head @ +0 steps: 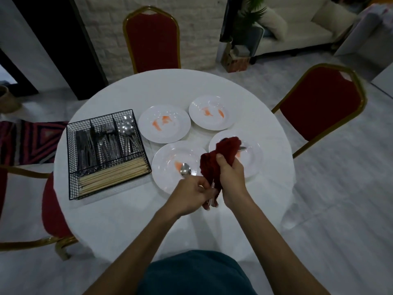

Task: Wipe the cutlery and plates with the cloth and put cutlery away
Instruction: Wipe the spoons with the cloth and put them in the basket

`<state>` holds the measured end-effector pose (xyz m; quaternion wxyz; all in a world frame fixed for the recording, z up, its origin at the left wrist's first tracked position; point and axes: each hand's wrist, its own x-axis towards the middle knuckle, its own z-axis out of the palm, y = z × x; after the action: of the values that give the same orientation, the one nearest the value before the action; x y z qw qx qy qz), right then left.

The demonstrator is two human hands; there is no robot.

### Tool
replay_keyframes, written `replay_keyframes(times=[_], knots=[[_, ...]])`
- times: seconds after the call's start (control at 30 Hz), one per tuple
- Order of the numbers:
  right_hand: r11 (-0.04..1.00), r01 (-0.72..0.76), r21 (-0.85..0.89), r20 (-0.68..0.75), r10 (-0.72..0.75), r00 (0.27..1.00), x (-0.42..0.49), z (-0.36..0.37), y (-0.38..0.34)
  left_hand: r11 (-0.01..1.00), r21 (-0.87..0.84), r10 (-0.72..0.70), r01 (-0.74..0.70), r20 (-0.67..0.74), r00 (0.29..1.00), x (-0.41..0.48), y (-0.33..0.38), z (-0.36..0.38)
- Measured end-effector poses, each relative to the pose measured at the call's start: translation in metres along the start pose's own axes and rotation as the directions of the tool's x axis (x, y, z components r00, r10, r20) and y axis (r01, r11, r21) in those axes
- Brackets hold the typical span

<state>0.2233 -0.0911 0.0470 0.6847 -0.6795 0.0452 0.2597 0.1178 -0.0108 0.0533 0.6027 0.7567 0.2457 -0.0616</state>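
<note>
Pinching the slim silver piece of cutlery (212,189) by its handle, your left hand (189,194) steadies it over the round white table (170,86). Your right hand (231,175), curled round the dark red cloth (225,150), rubs it. 1 silver spoon (185,169) waits unwiped.

No readable text, numbers or logos anywhere on my feed. The cardboard box (237,60) on the floor by the plant has a red-orange side that may be print, but it's too dim and small for me to read. The plates (148,118) and the wire basket (73,158) show no lettering I can make out. The red chair (319,103) has a pale patch at its top, not legible.
</note>
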Motion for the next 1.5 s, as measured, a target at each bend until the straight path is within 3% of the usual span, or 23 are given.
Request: replay_keyframes(times=[0.13, 0.2, 0.37, 0.47, 0.67, 0.87, 1.03, 1.13, 1.23, 1.43, 1.5], knots=[[1.000, 0.007, -0.010, 0.054, -0.006, 0.999, 0.000, -0.004, -0.003, 0.999, 0.034, -0.027, 0.027, -0.027, 0.999, 0.003, -0.004, -0.009], [1.000, 0.001, -0.028, 0.093, 0.001, 0.996, -0.003, -0.010, -0.006, 0.998, -0.035, -0.053, 0.050, -0.074, 0.996, 0.005, -0.008, -0.023], [0.959, 0.030, -0.283, 0.290, 0.056, 0.955, -0.017, -0.013, -0.005, 0.992, -0.128, -0.030, -0.010, -0.307, 0.951, 0.014, -0.004, -0.047], [0.957, 0.026, -0.290, 0.399, 0.096, 0.912, -0.028, -0.010, -0.003, 0.995, -0.099, -0.005, -0.029, -0.322, 0.947, 0.017, -0.005, -0.045], [0.930, -0.003, -0.368, 0.484, 0.194, 0.853, -0.035, -0.018, 0.003, 1.000, -0.016, -0.012, 0.007, -0.355, 0.935, 0.010, -0.021, -0.049], [0.898, 0.006, -0.441, 0.490, 0.235, 0.840, -0.037, -0.024, 0.003, 0.999, -0.046, -0.044, 0.021, -0.594, 0.803, 0.011, -0.025, -0.079], [0.911, 0.025, -0.411, 0.428, 0.169, 0.888, -0.029, -0.007, 0.007, 0.996, 0.087, 0.054, -0.012, -0.493, 0.868, 0.010, -0.023, -0.046], [0.895, 0.037, -0.444, 0.410, 0.166, 0.897, -0.028, -0.001, 0.012, 0.997, 0.077, 0.042, -0.009, -0.446, 0.894, 0.006, -0.032, -0.039], [0.891, 0.020, -0.454, 0.435, 0.202, 0.878, -0.033, -0.007, 0.015, 0.995, 0.093, 0.005, 0.046, -0.494, 0.869, 0.008, -0.036, -0.062], [0.892, -0.044, -0.451, 0.446, 0.268, 0.854, -0.038, -0.006, 0.016, 0.994, -0.056, -0.108, 0.093, -0.638, 0.762, 0.008, -0.044, -0.078], [0.882, -0.034, -0.469, 0.432, 0.263, 0.863, -0.036, 0.002, 0.016, 0.993, -0.073, -0.116, 0.090, -0.596, 0.795, 0.008, -0.045, -0.068]])
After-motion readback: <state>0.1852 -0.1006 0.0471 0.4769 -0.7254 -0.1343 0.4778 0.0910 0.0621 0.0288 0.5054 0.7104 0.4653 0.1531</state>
